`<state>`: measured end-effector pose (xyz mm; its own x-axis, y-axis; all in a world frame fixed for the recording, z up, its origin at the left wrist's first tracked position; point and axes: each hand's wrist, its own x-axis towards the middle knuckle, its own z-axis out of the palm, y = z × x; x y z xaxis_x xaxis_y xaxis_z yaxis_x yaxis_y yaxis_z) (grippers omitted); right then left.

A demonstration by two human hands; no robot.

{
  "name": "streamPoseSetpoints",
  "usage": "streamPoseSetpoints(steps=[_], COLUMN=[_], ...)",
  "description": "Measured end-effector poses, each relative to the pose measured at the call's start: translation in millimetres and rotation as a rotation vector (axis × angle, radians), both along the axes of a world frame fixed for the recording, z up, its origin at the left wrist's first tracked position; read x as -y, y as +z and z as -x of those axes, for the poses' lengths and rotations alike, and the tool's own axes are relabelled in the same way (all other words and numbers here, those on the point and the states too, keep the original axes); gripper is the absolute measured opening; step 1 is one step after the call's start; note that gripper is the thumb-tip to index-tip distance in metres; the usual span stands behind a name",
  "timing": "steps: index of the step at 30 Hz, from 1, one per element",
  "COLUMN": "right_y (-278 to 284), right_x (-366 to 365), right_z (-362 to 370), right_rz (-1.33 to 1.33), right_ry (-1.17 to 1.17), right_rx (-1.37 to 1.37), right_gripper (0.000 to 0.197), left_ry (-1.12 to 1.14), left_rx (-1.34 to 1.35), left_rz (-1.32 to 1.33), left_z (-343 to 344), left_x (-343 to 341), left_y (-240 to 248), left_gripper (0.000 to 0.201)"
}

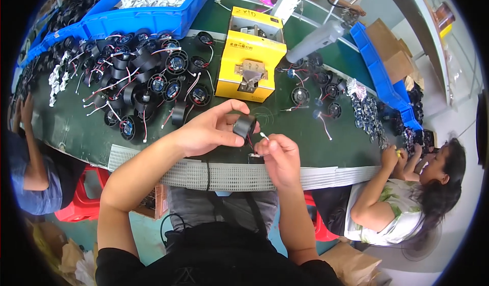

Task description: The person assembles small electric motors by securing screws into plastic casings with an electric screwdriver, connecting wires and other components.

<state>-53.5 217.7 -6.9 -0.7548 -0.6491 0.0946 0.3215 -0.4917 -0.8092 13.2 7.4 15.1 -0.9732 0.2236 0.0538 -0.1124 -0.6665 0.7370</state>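
Note:
Between the thumb and fingers of my left hand [204,131] is a small round black fan [245,126], tilted on its side above the near part of the green table [331,148]. To its right, my right hand [281,159] pinches the fan's thin lead wire, with a small white plug [264,135] showing by the fingertips. Just beyond the hands stands a yellow machine [229,74] with a metal head on its front. A heap of similar black fans [145,74] with red and white wires lies to the left of it.
Behind the heap, a blue bin [173,27] holds many white parts. More fans [300,96] lie right of the machine, beside a grey cylinder [318,41]. A white perforated strip [229,178] lines the table's near edge. Co-workers sit left and right [377,209]; another is at the far side.

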Motion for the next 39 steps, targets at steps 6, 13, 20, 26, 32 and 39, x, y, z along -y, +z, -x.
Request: streamPoseSetpoints(steps=[6, 13, 20, 26, 32, 39], right_y=[5.1, 11.6, 19.9, 21.0, 11.0, 22.1], right_x=[20.2, 24.6, 30.0, 30.8, 1.8, 7.9], right_z=[-7.7, -6.3, -10.6, -10.4, 13.1, 21.3], right_rz=[-0.491, -0.534, -0.580, -0.655, -0.545, -0.475], right_ry=[-0.415, -0.435, -0.518, -0.545, -0.519, -0.620], right_rx=[-0.425, -0.540, -0.838, -0.882, -1.190, -1.373], right_gripper=[0.006, 0.007, 0.009, 0.014, 0.032, 0.018], left_ry=[0.061, 0.067, 0.062, 0.045, 0.143, 0.233], left_rx=[0.030, 0.036, 0.151, 0.283, 0.244, 0.191], left_rz=[0.311, 0.266, -0.010, 0.060, -0.121, -0.151], left_z=[-1.0, 0.9, 1.4, 2.4, 1.0, -3.0], left_x=[-2.7, -5.8, -6.1, -9.2, -6.9, -10.6], left_y=[7.3, 2.6, 1.0, 0.0, 4.3, 5.5], left_gripper=[0.071, 0.072, 0.034, 0.032, 0.026, 0.036])
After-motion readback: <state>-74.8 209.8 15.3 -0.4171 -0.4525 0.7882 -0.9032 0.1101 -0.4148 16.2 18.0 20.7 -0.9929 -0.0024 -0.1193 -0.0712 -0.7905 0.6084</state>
